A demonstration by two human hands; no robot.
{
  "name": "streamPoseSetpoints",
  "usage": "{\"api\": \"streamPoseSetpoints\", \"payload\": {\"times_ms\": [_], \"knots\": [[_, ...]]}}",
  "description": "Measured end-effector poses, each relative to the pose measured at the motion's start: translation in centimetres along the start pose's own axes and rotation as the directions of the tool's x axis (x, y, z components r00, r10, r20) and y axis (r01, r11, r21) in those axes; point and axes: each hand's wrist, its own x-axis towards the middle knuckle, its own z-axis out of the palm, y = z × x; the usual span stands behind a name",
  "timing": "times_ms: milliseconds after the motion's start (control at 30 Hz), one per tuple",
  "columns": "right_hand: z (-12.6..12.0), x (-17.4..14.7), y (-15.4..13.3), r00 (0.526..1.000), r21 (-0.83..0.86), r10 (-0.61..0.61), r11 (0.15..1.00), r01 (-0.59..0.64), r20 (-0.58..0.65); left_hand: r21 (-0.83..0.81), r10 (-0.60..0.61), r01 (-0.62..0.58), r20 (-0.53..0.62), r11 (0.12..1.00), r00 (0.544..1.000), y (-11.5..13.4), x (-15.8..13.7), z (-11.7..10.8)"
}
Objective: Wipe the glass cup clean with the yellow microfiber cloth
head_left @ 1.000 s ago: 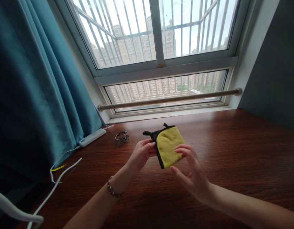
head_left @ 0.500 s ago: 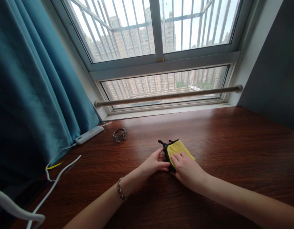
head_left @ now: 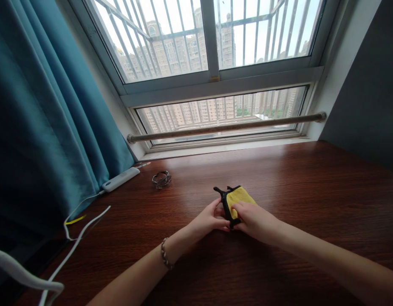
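A small folded yellow cloth (head_left: pixel 240 195) with black edging and a black loop at its far left corner lies on the brown wooden table. My left hand (head_left: pixel 214 216), with a braided bracelet at the wrist, curls its thumb and fingers against the cloth's black left edge. From the other side, my right hand (head_left: pixel 256 219) grips the near part, its fingers bent over the yellow face and its thumb at the near edge. Parts of the cloth's right side are hidden under my right hand.
A coil of dark wire-like loops (head_left: pixel 162 179) lies on the table (head_left: pixel 279 170) further left. Beside the blue curtain (head_left: pixel 97 140) sits a white power strip (head_left: pixel 120 179) with a white cable (head_left: pixel 73 250). A metal bar (head_left: pixel 228 127) crosses the window at the back.
My right hand's fingers have drawn in and pinch the cloth's near edge, where they lay flatter before. The black edging at the near corner now bends upward. My left hand stays at the left edge.
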Motion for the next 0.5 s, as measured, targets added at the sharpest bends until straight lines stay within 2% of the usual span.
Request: {"api": "streamPoseSetpoints", "payload": {"times_ms": [100, 167, 300, 367, 500], "knots": [[-0.4, 0.0, 0.2, 0.998, 0.11, 0.041, 0.993, -0.036, -0.047, -0.004, -0.001, 0.001, 0.028, 1.0, 1.0, 0.0, -0.1, 0.2], [-1.1, -0.2, 0.0, 0.988, 0.109, 0.104, 0.99, -0.092, -0.111, -0.015, 0.001, 0.0, 0.065, 1.0, 0.998, 0.1, -0.2, 0.6], [-2.4, -1.0, -1.1, 0.926, 0.037, 0.211, 0.977, -0.21, -0.312, -0.038, -0.003, 0.01, 0.184, 0.999, 0.983, 0.1, -0.6, 1.5], [-2.5, -1.3, -1.6, 0.927, -0.013, 0.224, 0.971, -0.239, -0.302, -0.016, -0.012, 0.015, 0.151, 1.0, 0.989, 0.0, -0.6, 1.6], [-1.3, -1.2, -1.4, 0.957, -0.022, 0.228, 0.972, -0.236, -0.178, 0.049, -0.001, 0.0, 0.024, 0.999, 1.0, -0.8, -0.3, 1.5]]}}
